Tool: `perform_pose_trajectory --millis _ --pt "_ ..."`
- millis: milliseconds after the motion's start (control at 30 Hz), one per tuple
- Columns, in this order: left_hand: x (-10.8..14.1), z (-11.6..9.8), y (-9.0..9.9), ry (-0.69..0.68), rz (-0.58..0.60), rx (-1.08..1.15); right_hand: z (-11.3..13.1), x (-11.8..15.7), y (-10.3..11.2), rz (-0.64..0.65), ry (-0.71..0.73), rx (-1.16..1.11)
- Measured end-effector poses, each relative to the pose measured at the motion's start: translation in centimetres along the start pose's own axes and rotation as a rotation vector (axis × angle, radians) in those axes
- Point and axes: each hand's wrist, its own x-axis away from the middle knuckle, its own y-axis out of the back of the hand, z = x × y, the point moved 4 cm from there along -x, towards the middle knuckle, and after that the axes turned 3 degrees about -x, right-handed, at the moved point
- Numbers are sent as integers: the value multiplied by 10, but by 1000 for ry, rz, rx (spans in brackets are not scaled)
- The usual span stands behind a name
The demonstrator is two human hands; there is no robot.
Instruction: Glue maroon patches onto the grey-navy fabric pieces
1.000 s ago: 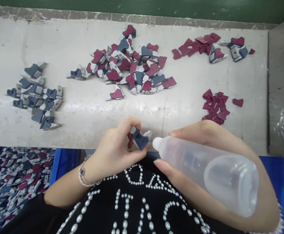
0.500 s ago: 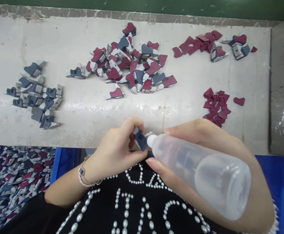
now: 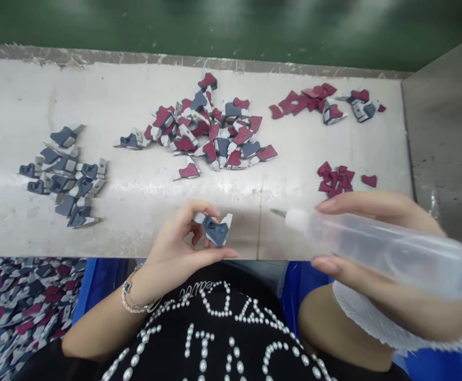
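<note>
Between the thumb and fingers of my left hand (image 3: 183,246) is a small blue-grey and white plastic part (image 3: 216,228), its recessed face turned up. My right hand (image 3: 377,211) grips a translucent squeeze bottle (image 3: 393,256) with a white cap and a thin needle tip. The bottle lies nearly level, its tip pointing left and apart from the plastic part. Some liquid seems to be inside, though motion blurs it. Just beyond my right hand lie loose flat maroon pieces (image 3: 336,179).
A heap of maroon, blue-grey and white parts (image 3: 215,129) covers the table's middle. Blue-grey parts (image 3: 64,174) cluster at left. More maroon pieces (image 3: 306,100) lie at back right. A bin of parts (image 3: 28,307) stands below left. A metal wall (image 3: 449,137) bounds the right.
My right hand has drawn the bottle away to the right, so its tip has left the plastic part. My left hand still holds the part, turned somewhat. The view has tilted upward.
</note>
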Motion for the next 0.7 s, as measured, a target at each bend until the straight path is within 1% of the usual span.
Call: perform_pose_trajectory --millis 33,100,133,200,267,367,467,567,633,700 --pt "0 0 2 -1 -3 14 -8 -2 3 7 -2 -50" --pt "0 1 5 -29 9 22 -23 -8 2 66 -19 -190" --pt "0 0 7 -52 11 15 -30 -10 -2 99 -27 -261" --pt "1 0 10 -93 -14 -14 -40 -16 -13 126 -42 -359" --pt "1 0 12 -121 -50 -60 -45 -23 -26 131 -72 -388" --pt "2 0 15 -154 -123 -125 -46 -38 -46 151 -117 -350" --pt "3 1 18 -134 -179 -137 -45 -53 -62 149 -79 -226" --pt "3 6 17 -84 -143 -137 -43 -63 -75 158 -42 -83" --pt "2 11 16 -66 -115 -155 -41 -62 -76 169 -40 -20" --pt "2 16 15 -53 -105 -167 -41 -55 -67 174 -44 41"
